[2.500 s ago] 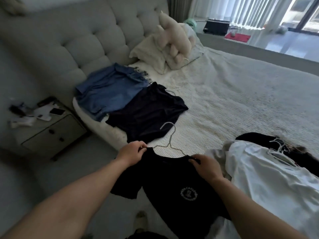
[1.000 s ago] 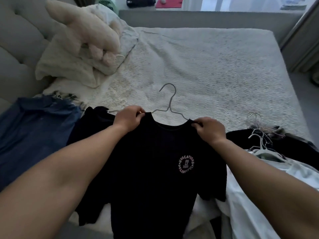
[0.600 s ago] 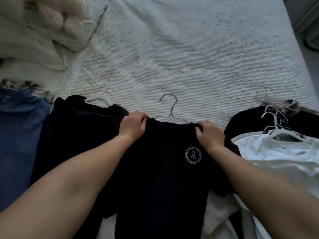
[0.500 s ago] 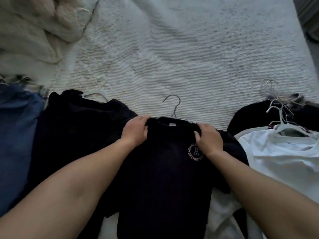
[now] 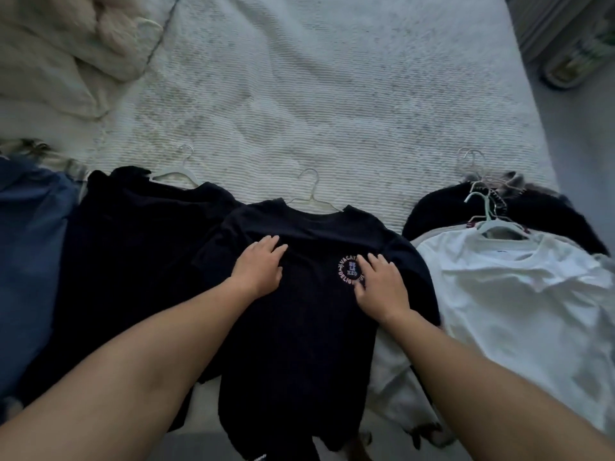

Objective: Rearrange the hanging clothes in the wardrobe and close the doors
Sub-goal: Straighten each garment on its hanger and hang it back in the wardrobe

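Observation:
A black T-shirt with a round chest logo [image 5: 309, 314] lies flat on the bed's near edge, its light wire hanger [image 5: 312, 197] sticking out of the neck. My left hand [image 5: 258, 266] rests flat on the shirt's chest with straight fingers. My right hand [image 5: 379, 282] lies flat over part of the logo. To the left lie another black shirt on a hanger [image 5: 139, 247] and a blue garment [image 5: 30, 247]. On the right sit a white T-shirt [image 5: 519, 301] and dark clothes [image 5: 439, 207] on several hangers. No wardrobe is in view.
The white textured bedspread [image 5: 316, 94] stretches far beyond the clothes. Cream pillows and a plush toy [image 5: 66, 44] are piled at the top left. Grey floor runs down the bed's right side [image 5: 582, 144].
I carried the logo shirt over the bed and laid it down between the black shirt and the white one. Both hands let go of its shoulders and now lie flat on its chest.

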